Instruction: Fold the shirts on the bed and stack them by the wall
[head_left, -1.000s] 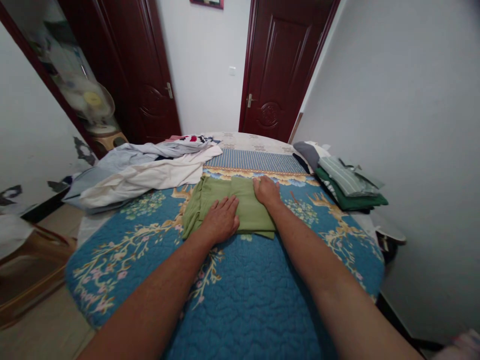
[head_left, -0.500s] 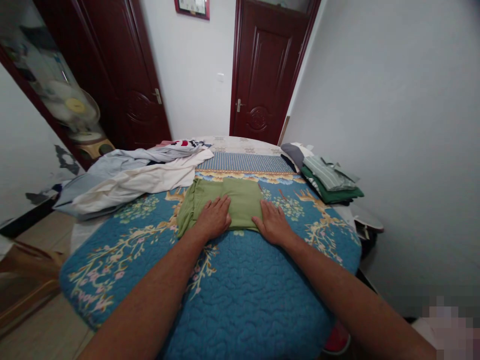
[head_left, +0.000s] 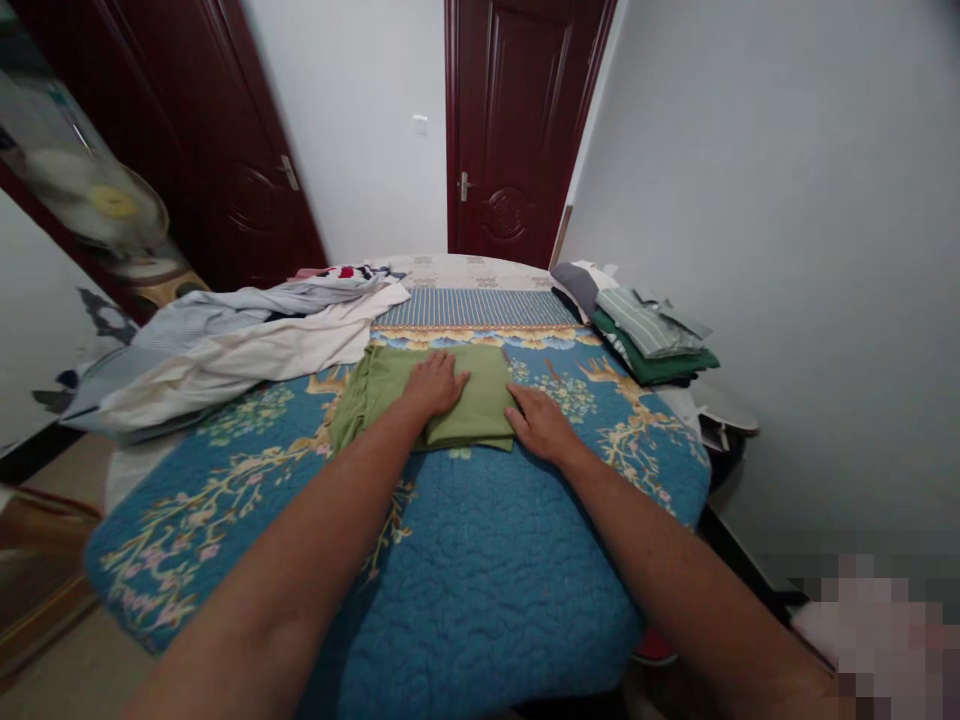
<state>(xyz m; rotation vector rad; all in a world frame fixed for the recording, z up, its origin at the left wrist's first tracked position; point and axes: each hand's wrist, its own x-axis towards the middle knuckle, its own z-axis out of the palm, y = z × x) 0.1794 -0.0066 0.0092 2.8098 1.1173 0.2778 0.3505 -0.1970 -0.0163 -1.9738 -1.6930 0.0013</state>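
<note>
A green garment (head_left: 480,385), folded into a rough rectangle, lies in the middle of the blue quilted cover (head_left: 480,560). Its left part is loosely bunched, while the right part is flat with a straight edge. My left hand (head_left: 437,384) rests flat on top of the cloth, fingers stretched forward. At the garment's right edge is my right hand (head_left: 541,422), palm down with its fingers extended and its fingertips at the fabric's side. Neither hand grasps anything. My left forearm hides some of the garment's near left part.
Unfolded white and light-blue clothes (head_left: 247,365) sprawl along the table's left side. A stack of folded clothes (head_left: 652,335), green and striped, sits at the right edge beside the wall. Wooden furniture (head_left: 45,560) stands at the lower left, and a dark red door (head_left: 517,130) is beyond the table.
My left hand has slid forward over the garment and lies flatter. My right hand stays by the right edge. The whole view has shifted slightly with my head.
</note>
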